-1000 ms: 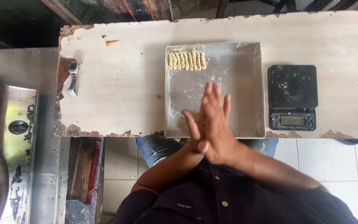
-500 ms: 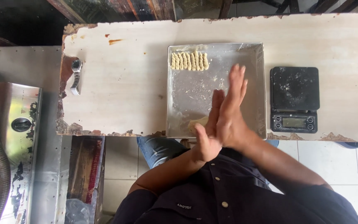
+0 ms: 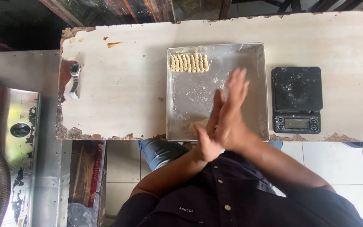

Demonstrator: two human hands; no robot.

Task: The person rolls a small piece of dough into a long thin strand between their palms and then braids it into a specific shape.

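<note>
Dough (image 3: 198, 125) at tray (image 3: 181, 105) near edge, seemingly between palms (image 3: 225, 122).

Worktop (image 3: 127, 84): pale, worn surface with chipped edges and a rust-coloured stain near the left rear corner. Directly on it: wristwatch (image 3: 74, 80) at left edge, metal tray (image 3: 257, 84) at centre, black scale (image 3: 297, 99) just right of the tray.

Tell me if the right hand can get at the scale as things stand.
Probably yes. The right hand is pressed flat against the left hand over the tray, and the scale sits just right of the tray on the table, with nothing between them.
</note>
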